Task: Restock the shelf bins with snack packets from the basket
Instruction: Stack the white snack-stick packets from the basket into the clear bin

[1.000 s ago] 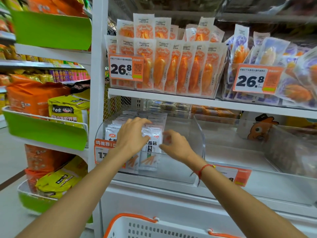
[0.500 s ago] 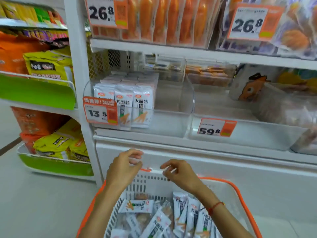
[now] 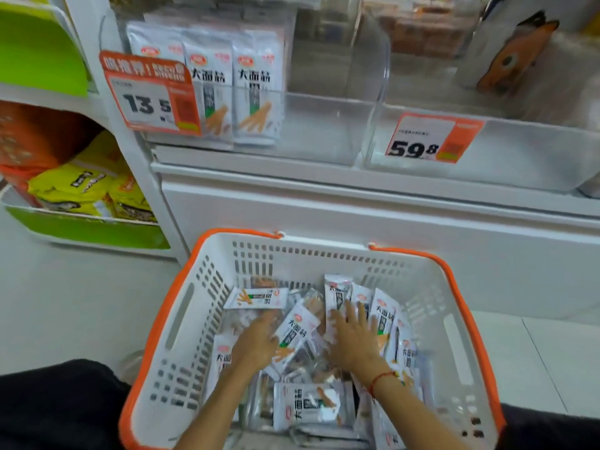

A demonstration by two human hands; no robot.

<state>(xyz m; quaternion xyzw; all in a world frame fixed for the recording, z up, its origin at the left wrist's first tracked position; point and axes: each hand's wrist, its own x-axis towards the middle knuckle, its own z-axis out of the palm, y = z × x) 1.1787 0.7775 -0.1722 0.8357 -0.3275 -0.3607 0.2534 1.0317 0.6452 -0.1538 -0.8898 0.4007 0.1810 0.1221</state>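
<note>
- Reaching down into the basket point(image 3: 194, 319), both bare forearms enter from the bottom edge; dark cloth lies at the lower left and lower right corners
- left hand point(image 3: 256, 342) rests palm-down on the heap of snack packets point(image 3: 305, 407), fingers bent over a white packet point(image 3: 293, 332) that tilts between the two hands; whether it truly grips that packet I cannot tell
- right hand point(image 3: 354, 339) lies flat with fingers spread and straight, pressing on upright packets at the right of the heap — it holds nothing; a red string point(image 3: 383, 378) circles its wrist
- basket is white with an orange rim and slotted walls, standing on the pale floor just in front of the white shelf base point(image 3: 357, 216)
- above it, a clear bin point(image 3: 324, 131) holds a few rows of the same white packets standing upright at its left side; an orange price tag point(image 3: 149, 92) reading 13.5 hangs on its front
- beside it to the right, a second clear bin point(image 3: 519, 157) carries a tag point(image 3: 431, 138) reading 59.8
- far left — green trays point(image 3: 97, 232) with yellow bags point(image 3: 74, 190)
</note>
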